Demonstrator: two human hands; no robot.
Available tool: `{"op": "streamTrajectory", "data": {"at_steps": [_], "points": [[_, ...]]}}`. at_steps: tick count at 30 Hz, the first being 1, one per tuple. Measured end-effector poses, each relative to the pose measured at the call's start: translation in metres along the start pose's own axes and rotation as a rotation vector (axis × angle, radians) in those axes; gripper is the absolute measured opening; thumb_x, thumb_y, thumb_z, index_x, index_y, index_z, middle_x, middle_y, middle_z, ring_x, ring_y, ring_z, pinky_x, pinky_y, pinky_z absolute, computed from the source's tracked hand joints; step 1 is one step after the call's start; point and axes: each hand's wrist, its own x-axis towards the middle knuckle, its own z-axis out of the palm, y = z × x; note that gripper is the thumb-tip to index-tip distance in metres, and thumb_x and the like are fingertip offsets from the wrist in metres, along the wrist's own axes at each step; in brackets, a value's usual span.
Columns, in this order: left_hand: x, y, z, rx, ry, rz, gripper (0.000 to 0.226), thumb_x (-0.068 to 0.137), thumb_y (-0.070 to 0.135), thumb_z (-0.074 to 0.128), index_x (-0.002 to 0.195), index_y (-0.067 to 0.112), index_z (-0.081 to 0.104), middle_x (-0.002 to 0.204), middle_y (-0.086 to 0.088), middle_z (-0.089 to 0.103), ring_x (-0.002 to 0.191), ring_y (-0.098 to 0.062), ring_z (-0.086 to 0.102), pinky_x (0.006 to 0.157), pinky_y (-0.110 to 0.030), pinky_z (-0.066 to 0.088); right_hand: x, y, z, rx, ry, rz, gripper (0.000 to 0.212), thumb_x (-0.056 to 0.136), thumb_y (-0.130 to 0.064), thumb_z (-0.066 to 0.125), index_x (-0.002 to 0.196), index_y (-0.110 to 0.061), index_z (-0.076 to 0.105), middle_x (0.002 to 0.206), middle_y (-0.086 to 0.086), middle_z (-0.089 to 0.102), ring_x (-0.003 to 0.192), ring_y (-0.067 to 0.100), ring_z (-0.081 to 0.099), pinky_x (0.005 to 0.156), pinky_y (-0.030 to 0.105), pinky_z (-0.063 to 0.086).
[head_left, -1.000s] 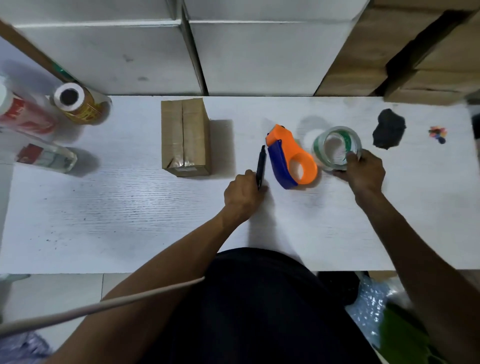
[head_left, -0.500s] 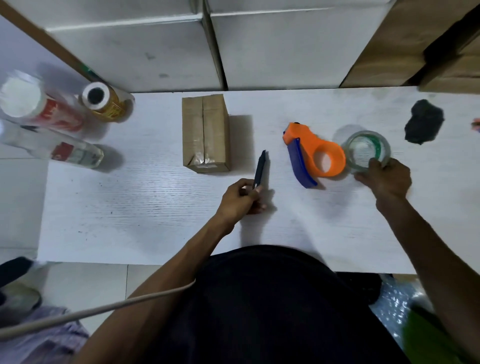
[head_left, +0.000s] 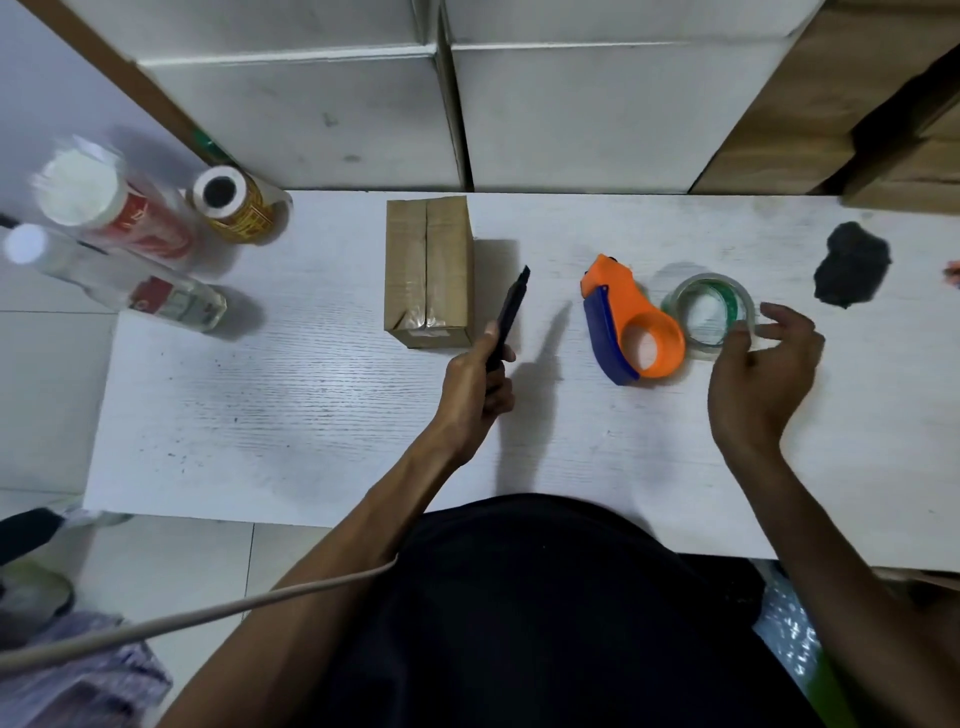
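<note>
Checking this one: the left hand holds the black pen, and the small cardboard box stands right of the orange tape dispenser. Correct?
Not quite. The head view shows the small cardboard box standing left of the orange tape dispenser, not right. The left hand does hold the black pen.

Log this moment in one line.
left hand: grips black marker, held up beside cardboard box | right hand: fingers loose at tape roll | tape dispenser: beside roll
</note>
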Motion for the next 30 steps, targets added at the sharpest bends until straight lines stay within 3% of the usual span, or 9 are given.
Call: {"op": "streamTrajectory", "data": {"at_steps": [4,7,10,14,17,22,24,27,30], "points": [[-0.016,0.010,0.005,0.014,-0.067,0.064,0.036,0.105,0.030,0.046,0.074,0.012,0.051,0.050,0.007,0.018,0.040,-0.010,0.016,0.045,-0.025,0.018,-0.031,-0.034,0.010,0.088,-0.350,-0.095,0.011,0.097,-0.016,0.052,0.095,-0.020,0.062,0.086,-0.004,0.066,0.067,-0.004,0.058,0.065,0.014,0.044],[-0.030,0.015,0.007,0.066,-0.098,0.113,0.038,0.106,0.028,0.043,0.073,0.011,0.050,0.050,0.008,0.019,0.041,-0.010,0.016,0.050,-0.029,0.015,-0.053,-0.056,0.029,0.133,-0.737,-0.052,0.019,0.103,-0.022,0.047,0.103,-0.023,0.066,0.091,-0.009,0.068,0.056,0.001,0.058,0.060,0.014,0.046],[-0.041,0.016,0.008,0.148,-0.100,0.178,0.039,0.106,0.025,0.042,0.070,0.013,0.048,0.051,0.008,0.022,0.045,-0.011,0.018,0.053,-0.030,0.015,-0.067,-0.078,0.043,0.176,-0.929,-0.015,0.025,0.105,-0.028,0.043,0.108,-0.019,0.067,0.095,-0.009,0.068,0.059,0.007,0.060,0.061,0.020,0.048],[-0.049,0.016,0.007,0.176,-0.137,0.239,0.042,0.108,0.022,0.036,0.067,0.015,0.043,0.049,0.011,0.037,0.043,-0.007,0.022,0.049,-0.025,0.017,-0.080,-0.099,0.052,0.270,-0.954,-0.007,0.033,0.106,-0.024,0.043,0.115,-0.011,0.071,0.071,-0.016,0.064,0.057,-0.005,0.057,0.058,0.012,0.045],[-0.049,0.015,0.006,0.177,-0.153,0.256,0.042,0.109,0.017,0.030,0.068,0.016,0.039,0.045,0.013,0.032,0.043,-0.006,0.020,0.049,-0.025,0.016,-0.086,-0.103,0.055,0.316,-0.943,0.046,0.035,0.107,-0.022,0.041,0.117,-0.008,0.071,0.052,-0.028,0.059,0.052,-0.010,0.054,0.057,0.007,0.041],[-0.049,0.012,0.005,0.151,-0.271,0.259,0.020,0.102,0.016,0.032,0.085,0.014,0.042,0.055,0.011,0.026,0.046,-0.007,0.019,0.051,-0.030,0.015,-0.084,-0.100,0.055,0.308,-0.939,0.069,0.033,0.107,-0.029,0.041,0.107,-0.028,0.074,0.073,-0.019,0.070,0.060,-0.007,0.058,0.074,0.023,0.049],[-0.047,0.013,0.006,0.133,-0.337,0.232,0.016,0.099,0.017,0.034,0.090,0.016,0.047,0.061,0.005,0.030,0.048,-0.009,0.020,0.052,-0.029,0.017,-0.080,-0.096,0.054,0.327,-0.929,0.088,0.033,0.106,-0.029,0.042,0.099,-0.032,0.074,0.070,-0.013,0.070,0.057,0.001,0.060,0.077,0.031,0.051],[-0.045,0.013,0.006,0.142,-0.391,0.195,0.015,0.099,0.019,0.036,0.100,0.014,0.050,0.072,-0.004,0.039,0.051,-0.015,0.026,0.053,-0.026,0.029,-0.077,-0.091,0.051,0.363,-0.917,0.098,0.033,0.106,-0.032,0.043,0.095,-0.031,0.074,0.059,-0.003,0.064,0.044,0.016,0.053,0.066,0.036,0.052],[-0.043,0.009,0.006,0.270,-0.349,0.194,0.023,0.109,0.021,0.033,0.113,0.017,0.055,0.079,-0.004,0.050,0.055,-0.017,0.044,0.060,-0.027,0.041,-0.076,-0.086,0.050,0.339,-0.869,0.078,0.032,0.106,-0.030,0.043,0.098,-0.027,0.074,0.058,-0.014,0.062,0.042,0.014,0.046,0.051,0.026,0.046]]}}
